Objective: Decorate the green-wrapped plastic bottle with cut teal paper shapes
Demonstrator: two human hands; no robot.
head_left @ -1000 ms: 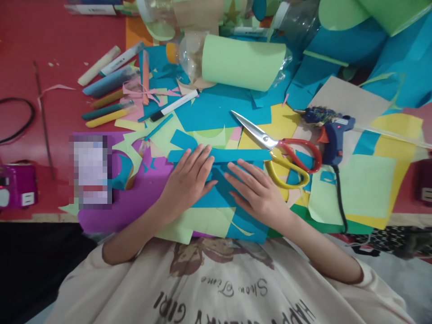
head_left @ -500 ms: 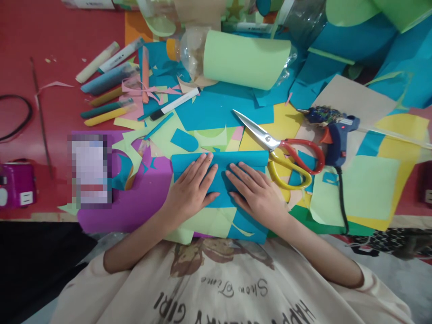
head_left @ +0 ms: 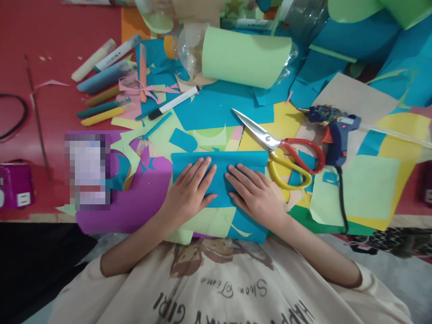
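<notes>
A blue sheet of paper [head_left: 221,180] lies in front of me, with a raised or folded strip along its far edge. Flat on its left part rests my left hand [head_left: 189,189], fingers stretched out. My right hand [head_left: 254,191] presses the right part the same way, palm down and fingers spread. Neither hand grips anything. Just beyond my right hand lie large scissors [head_left: 270,141] with one red and one yellow handle, blades nearly closed. Pale green paper pieces [head_left: 209,221] stick out under the blue sheet on the near side.
A glue gun [head_left: 337,135] with a lit red light lies right, its cord running toward the table edge. A plastic bottle wrapped in green paper [head_left: 246,56] lies at the back. Several markers [head_left: 104,76] and a blurred-out phone-shaped object [head_left: 88,171] are left. Purple paper [head_left: 135,211] covers the near left.
Both hands have slid very slightly toward me over the blue paper. The paper stays in place, and the view has shifted a little.
</notes>
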